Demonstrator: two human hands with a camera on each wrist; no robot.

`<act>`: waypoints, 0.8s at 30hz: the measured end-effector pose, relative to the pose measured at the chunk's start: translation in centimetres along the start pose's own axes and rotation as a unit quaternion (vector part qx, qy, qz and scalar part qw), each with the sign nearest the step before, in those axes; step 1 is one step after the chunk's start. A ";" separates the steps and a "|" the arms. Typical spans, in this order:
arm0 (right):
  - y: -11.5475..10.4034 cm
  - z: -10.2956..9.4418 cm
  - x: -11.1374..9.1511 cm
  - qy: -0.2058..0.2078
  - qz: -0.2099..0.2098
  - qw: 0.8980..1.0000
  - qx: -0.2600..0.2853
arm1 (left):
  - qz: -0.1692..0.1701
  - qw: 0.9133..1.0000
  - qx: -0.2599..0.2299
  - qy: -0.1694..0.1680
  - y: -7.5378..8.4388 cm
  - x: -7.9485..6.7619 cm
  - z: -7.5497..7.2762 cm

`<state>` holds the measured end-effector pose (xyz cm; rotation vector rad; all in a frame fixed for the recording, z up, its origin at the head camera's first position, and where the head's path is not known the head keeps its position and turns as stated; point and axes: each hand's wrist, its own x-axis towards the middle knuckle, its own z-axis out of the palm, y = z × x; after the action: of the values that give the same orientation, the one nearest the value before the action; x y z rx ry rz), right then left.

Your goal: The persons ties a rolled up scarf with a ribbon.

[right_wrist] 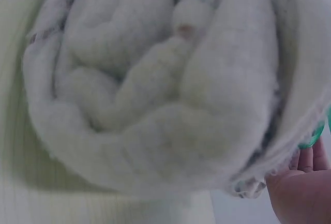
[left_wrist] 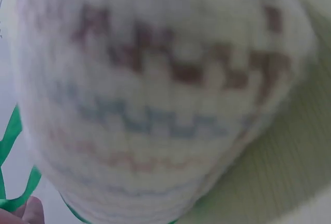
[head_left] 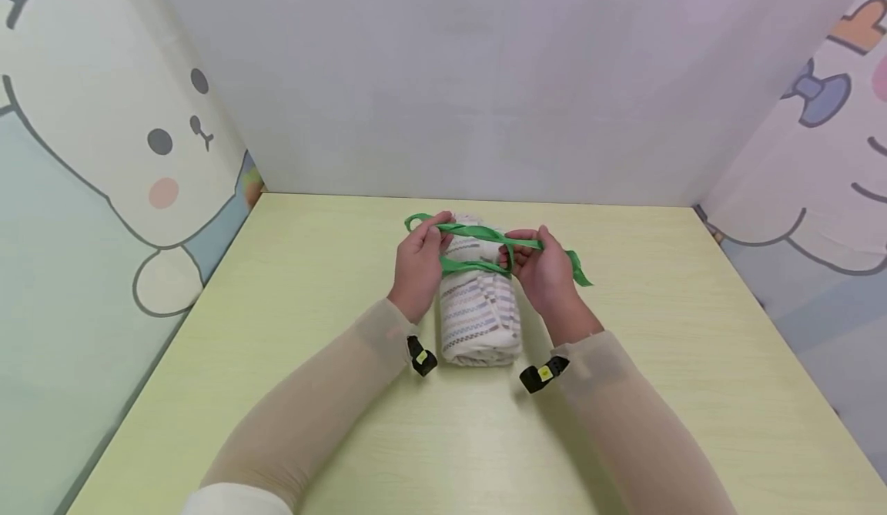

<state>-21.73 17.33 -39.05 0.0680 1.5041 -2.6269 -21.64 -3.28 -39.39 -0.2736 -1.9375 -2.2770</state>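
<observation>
A rolled white towel (head_left: 480, 319) with checked stripes lies lengthwise on the table, a green ribbon (head_left: 474, 266) passing round its far half. My left hand (head_left: 418, 269) pinches one part of the ribbon at the roll's left, between thumb and fingers. On the other side, my right hand (head_left: 546, 275) pinches another part, with a tail hanging past it. A crossed stretch of ribbon spans the gap between both hands above the towel. The towel (left_wrist: 155, 89) fills most of the left wrist view. In the right wrist view, its folded end (right_wrist: 155, 105) hides much of the work.
The pale wooden table (head_left: 305, 423) extends around the roll. Behind it stands a plain light wall (head_left: 471, 84), and cartoon-printed panels (head_left: 90, 153) flank both sides. A small black camera (head_left: 421, 356) sits at each wrist, near the towel's front end.
</observation>
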 end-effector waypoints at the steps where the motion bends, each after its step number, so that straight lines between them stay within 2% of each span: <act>1: 0.0 0.0 -0.1 -0.002 -0.001 1.000 0.001 | 0.002 1.000 0.002 0.002 0.0 -0.1 0.0; 5: -0.1 -0.4 -0.4 0.010 0.005 1.000 0.011 | -0.017 1.000 0.013 0.017 -0.2 -0.3 -0.4; 12: 0.1 -2.0 -0.8 0.063 0.039 0.997 0.012 | -0.067 0.994 0.083 0.026 -1.2 -0.8 -1.4; 18: 0.2 -3.5 -1.0 0.086 0.058 0.995 0.012 | -0.084 0.994 0.063 0.015 -1.9 -0.8 -2.6; 21: 0.2 -4.1 -1.1 0.096 0.062 0.993 0.011 | -0.111 0.992 0.056 0.009 -2.0 -0.8 -3.5; 24: 0.1 -4.5 -1.1 0.110 0.071 0.991 0.006 | -0.144 0.987 0.071 0.001 -1.8 -0.8 -4.6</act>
<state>-20.75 21.27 -41.28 0.4607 1.4828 -2.5849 -21.45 -7.51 -42.05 0.0268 -2.2541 -2.2814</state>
